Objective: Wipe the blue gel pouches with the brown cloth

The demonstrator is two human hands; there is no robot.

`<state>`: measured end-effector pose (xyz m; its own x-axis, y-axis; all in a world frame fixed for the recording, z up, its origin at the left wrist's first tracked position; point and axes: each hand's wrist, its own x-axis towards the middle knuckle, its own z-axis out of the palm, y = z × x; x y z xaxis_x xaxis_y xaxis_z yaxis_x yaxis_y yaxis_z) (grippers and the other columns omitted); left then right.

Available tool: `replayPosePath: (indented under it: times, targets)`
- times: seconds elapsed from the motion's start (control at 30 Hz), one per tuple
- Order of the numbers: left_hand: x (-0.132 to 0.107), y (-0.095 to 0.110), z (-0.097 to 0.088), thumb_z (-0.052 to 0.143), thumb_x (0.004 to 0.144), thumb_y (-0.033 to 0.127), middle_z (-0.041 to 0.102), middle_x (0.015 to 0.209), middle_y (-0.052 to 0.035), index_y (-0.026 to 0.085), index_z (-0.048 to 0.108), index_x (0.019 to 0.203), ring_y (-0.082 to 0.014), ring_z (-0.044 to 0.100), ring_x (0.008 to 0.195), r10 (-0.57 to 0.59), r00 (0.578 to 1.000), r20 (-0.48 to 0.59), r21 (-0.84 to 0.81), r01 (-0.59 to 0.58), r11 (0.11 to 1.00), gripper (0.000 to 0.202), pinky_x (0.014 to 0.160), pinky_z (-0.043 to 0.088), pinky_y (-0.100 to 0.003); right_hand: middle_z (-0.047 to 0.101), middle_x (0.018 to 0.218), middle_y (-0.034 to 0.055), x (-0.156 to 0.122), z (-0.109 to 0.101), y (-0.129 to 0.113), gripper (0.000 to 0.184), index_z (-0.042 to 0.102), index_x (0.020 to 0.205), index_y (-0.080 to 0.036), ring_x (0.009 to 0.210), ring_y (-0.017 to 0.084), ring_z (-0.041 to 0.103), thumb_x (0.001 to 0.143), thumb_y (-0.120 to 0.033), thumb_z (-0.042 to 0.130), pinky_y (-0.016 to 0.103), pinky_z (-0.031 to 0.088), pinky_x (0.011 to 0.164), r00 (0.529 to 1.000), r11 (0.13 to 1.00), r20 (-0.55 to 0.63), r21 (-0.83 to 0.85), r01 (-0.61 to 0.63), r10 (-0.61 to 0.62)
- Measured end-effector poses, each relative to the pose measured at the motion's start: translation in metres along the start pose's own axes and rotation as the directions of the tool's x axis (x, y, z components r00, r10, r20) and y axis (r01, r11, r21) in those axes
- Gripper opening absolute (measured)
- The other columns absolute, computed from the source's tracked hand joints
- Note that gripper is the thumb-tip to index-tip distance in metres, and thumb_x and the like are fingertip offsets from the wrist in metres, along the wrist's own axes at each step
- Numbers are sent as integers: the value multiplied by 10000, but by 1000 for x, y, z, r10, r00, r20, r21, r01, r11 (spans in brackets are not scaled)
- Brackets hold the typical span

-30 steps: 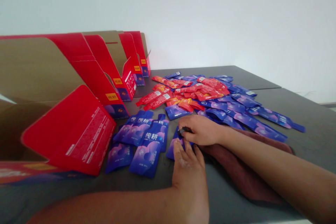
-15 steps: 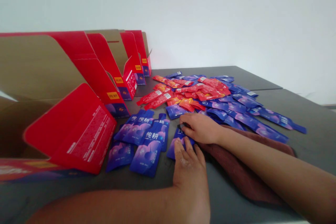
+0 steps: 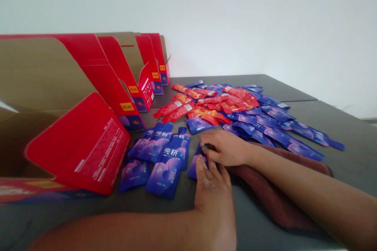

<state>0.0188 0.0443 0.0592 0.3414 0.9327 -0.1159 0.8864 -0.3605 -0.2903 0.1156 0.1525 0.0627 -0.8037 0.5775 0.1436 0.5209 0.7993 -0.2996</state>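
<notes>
A blue-purple pouch (image 3: 193, 167) lies flat on the dark table, mostly covered by my hands. My left hand (image 3: 212, 184) rests on its lower part, fingers stretched out and laid flat. Just beyond those fingertips, my right hand (image 3: 226, 146) is closed around a small black object (image 3: 207, 147) over the upper part of the pouch. Its exact kind I cannot make out. To the left, several similar blue pouches (image 3: 163, 170) overlap face up.
Open red cardboard boxes (image 3: 94, 153) stand in a row along the left. A heap of red sachets (image 3: 232, 100) and blue sachets (image 3: 275, 133) spreads across the table behind my hands. Under my right forearm lies a brown cloth (image 3: 272, 200).
My right hand has shifted slightly nearer and more of the black object shows. It now covers the pouch's printed lettering. My left hand stays in place.
</notes>
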Motion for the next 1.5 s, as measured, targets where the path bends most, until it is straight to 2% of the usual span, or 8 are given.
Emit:
replayPosePath:
  times: [0.27,0.4,0.53,0.77,0.97,1.13,1.27,1.5]
  targets:
    - [-2,4,17,533,879,246,519,1386,-181,195,526,1339,-378,491,1248,-17,993,-116,-12,16,1000,462,1016,463,-528,640,848,35,2,0,2,86,565,852,-187,750,152,559,862,-227,490,252,328,634,981,974,-18,-116,-194,193]
    - [-1,2,9,491,898,231,486,1401,-178,178,495,1358,-362,498,1241,-1,1000,-26,-8,1,1000,464,1031,451,-514,646,853,37,2,1,3,88,562,857,-192,754,157,569,870,-235,486,254,326,627,973,964,-32,-135,-230,228]
    - [0,0,2,465,908,216,475,1407,-173,177,482,1366,-351,499,1240,9,1000,-2,10,-9,1000,460,1033,452,-499,643,867,43,1,2,5,88,566,874,-188,775,160,569,865,-219,485,255,347,652,987,981,-26,-107,-162,160]
    - [0,1,6,495,893,209,567,1334,-192,170,516,1340,-355,533,1213,-3,998,-65,4,3,1000,449,984,499,-499,608,829,34,-1,1,5,72,565,856,-170,760,148,528,847,-165,494,251,366,685,999,998,-5,19,51,-51]
    - [0,2,10,470,907,232,546,1348,-211,146,501,1353,-359,520,1222,3,999,-42,8,-3,1000,456,1004,479,-490,596,818,29,-1,0,3,66,561,844,-168,739,139,510,840,-151,498,246,359,670,998,997,-14,50,58,-57]
    - [-2,5,29,504,893,267,603,1311,-185,178,561,1310,-380,546,1199,-16,974,-226,-7,15,1000,430,1006,472,-522,593,818,28,-1,0,5,69,558,842,-169,741,138,507,832,-135,499,244,360,671,996,994,-6,64,89,-89]
    - [-3,6,36,505,893,265,626,1283,-191,171,592,1280,-381,567,1179,-29,961,-276,-23,24,999,407,979,496,-517,589,813,23,-1,0,5,67,553,832,-169,734,133,503,824,-126,502,238,358,664,994,992,-4,73,105,-105]
    - [-1,5,25,506,891,257,591,1317,-201,172,559,1310,-382,528,1216,-17,982,-190,-18,14,1000,431,1003,475,-522,591,801,25,1,0,2,71,563,834,-167,726,137,504,829,-148,495,243,349,660,999,998,-10,48,49,-48]
